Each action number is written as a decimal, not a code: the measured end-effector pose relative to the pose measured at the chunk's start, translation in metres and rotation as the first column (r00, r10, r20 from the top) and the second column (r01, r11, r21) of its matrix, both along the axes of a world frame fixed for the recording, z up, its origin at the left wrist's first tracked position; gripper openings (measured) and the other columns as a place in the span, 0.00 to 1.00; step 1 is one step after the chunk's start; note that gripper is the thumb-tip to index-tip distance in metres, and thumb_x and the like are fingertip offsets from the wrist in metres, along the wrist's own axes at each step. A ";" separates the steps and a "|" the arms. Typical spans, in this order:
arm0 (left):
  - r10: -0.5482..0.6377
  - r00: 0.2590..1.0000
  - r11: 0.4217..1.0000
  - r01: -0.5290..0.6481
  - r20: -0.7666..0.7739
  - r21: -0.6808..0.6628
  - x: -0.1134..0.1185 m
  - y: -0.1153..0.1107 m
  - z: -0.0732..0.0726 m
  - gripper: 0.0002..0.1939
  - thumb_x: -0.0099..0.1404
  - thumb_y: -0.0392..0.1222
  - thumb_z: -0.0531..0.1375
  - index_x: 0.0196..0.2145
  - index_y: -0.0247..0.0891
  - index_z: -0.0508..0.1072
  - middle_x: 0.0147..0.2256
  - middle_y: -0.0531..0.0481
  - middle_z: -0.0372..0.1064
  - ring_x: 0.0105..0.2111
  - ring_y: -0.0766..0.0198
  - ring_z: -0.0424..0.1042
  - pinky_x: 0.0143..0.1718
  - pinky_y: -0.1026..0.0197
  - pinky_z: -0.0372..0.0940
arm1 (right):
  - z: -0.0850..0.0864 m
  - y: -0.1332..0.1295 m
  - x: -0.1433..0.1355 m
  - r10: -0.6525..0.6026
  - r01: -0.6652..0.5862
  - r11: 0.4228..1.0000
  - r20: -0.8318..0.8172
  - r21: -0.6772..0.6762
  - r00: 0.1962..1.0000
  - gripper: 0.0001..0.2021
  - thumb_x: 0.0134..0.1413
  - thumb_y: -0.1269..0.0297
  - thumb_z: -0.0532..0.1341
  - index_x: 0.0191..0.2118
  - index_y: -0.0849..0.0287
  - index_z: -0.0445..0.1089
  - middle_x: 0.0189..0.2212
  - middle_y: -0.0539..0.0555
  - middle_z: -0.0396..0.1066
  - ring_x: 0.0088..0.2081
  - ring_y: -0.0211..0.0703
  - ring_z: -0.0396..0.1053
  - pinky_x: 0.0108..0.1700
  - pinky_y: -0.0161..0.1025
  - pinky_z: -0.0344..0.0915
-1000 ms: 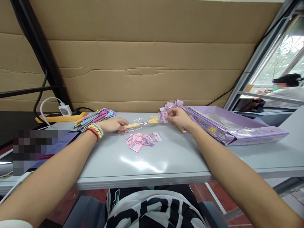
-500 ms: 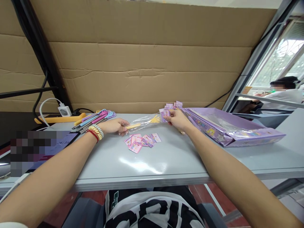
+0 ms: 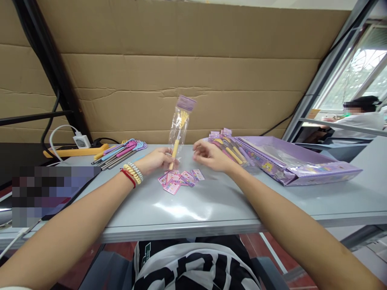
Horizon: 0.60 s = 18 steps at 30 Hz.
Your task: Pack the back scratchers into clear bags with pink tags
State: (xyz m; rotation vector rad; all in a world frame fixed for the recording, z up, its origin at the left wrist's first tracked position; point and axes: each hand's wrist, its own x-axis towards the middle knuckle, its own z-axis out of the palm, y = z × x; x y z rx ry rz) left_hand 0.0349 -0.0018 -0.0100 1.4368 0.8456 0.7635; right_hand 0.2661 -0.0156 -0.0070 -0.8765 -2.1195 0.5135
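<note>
A clear bag with a purple top label and a yellow fork-ended stick inside (image 3: 175, 148) stands nearly upright. My left hand (image 3: 161, 159) is closed on its lower end. To the right of the bag, my right hand (image 3: 210, 155) is held over the table with its fingers bent and apart, holding nothing. Pink and purple cards (image 3: 178, 179) lie in a loose pile below and between the hands. Just beyond my right hand, several bagged sticks with purple labels (image 3: 234, 151) rest against a purple box (image 3: 302, 163).
Loose colored fork-ended sticks (image 3: 123, 152) lie at the left, near a yellow object (image 3: 72, 151) and a white charger (image 3: 81, 140). A dark-framed screen (image 3: 72, 185) is at the near left. Cardboard (image 3: 187, 72) backs the table (image 3: 187, 213). A person (image 3: 363, 119) sits far right.
The bagged yellow stick has swung from lying sideways to nearly upright in my left hand. My right hand has let go of its label end and moved slightly left, uncovering the bagged sticks.
</note>
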 end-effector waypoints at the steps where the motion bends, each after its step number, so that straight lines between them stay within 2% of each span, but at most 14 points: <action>1: 0.022 1.000 1.000 -0.022 0.019 0.006 0.003 -0.002 0.000 0.13 0.52 0.33 0.64 0.35 0.34 0.66 0.29 0.46 0.73 0.30 0.61 0.73 0.34 0.57 0.67 | -0.001 -0.003 -0.005 0.116 -0.112 0.989 0.037 -0.096 0.993 0.12 0.51 0.59 0.59 0.39 0.57 0.60 0.30 0.48 0.65 0.26 0.33 0.60 0.30 0.33 0.59; 2: 0.039 0.999 0.999 -0.040 0.032 0.016 0.006 -0.004 0.000 0.14 0.53 0.33 0.64 0.36 0.34 0.65 0.29 0.48 0.72 0.30 0.62 0.73 0.35 0.57 0.67 | -0.002 -0.005 -0.009 0.197 -0.183 0.969 0.069 -0.163 0.978 0.13 0.52 0.58 0.59 0.40 0.58 0.61 0.33 0.50 0.66 0.26 0.32 0.61 0.30 0.32 0.59; 4: 0.058 0.997 0.997 -0.060 0.043 0.041 0.011 -0.008 0.000 0.16 0.52 0.33 0.65 0.37 0.34 0.65 0.27 0.51 0.71 0.29 0.64 0.72 0.35 0.58 0.67 | -0.003 -0.008 -0.015 0.268 -0.239 0.952 0.144 -0.190 0.953 0.12 0.53 0.57 0.58 0.39 0.59 0.64 0.35 0.51 0.67 0.28 0.32 0.62 0.30 0.32 0.59; 8: 0.021 0.999 0.995 -0.024 0.028 0.098 0.019 -0.017 0.000 0.18 0.49 0.36 0.68 0.37 0.34 0.66 0.27 0.53 0.69 0.28 0.66 0.70 0.33 0.60 0.67 | -0.006 -0.009 -0.021 0.257 -0.227 0.964 0.248 -0.141 0.934 0.12 0.53 0.56 0.58 0.32 0.62 0.67 0.27 0.50 0.67 0.29 0.34 0.61 0.31 0.32 0.57; 11: -0.015 1.000 0.987 0.013 0.013 0.160 0.022 -0.021 -0.001 0.17 0.48 0.38 0.69 0.34 0.33 0.68 0.29 0.51 0.70 0.29 0.66 0.70 0.31 0.62 0.66 | -0.009 -0.009 -0.024 0.166 -0.141 0.983 0.236 -0.121 0.958 0.16 0.50 0.52 0.60 0.26 0.61 0.64 0.20 0.47 0.62 0.24 0.32 0.57 0.27 0.31 0.53; 14: -0.003 1.000 0.976 0.007 -0.020 0.217 0.023 -0.021 -0.002 0.14 0.50 0.41 0.68 0.32 0.32 0.70 0.28 0.50 0.70 0.26 0.67 0.69 0.28 0.64 0.64 | -0.013 -0.008 -0.028 0.013 0.004 0.997 0.202 -0.080 0.979 0.20 0.45 0.49 0.62 0.19 0.59 0.56 0.15 0.44 0.53 0.20 0.31 0.50 0.23 0.31 0.47; 18: -0.056 0.998 0.983 0.049 0.034 0.178 0.024 -0.020 -0.006 0.14 0.54 0.44 0.66 0.35 0.32 0.72 0.31 0.46 0.73 0.28 0.64 0.71 0.30 0.61 0.66 | -0.016 -0.006 -0.031 -0.196 0.200 0.980 0.223 0.005 0.955 0.22 0.40 0.50 0.64 0.17 0.58 0.52 0.14 0.43 0.47 0.20 0.30 0.45 0.23 0.33 0.42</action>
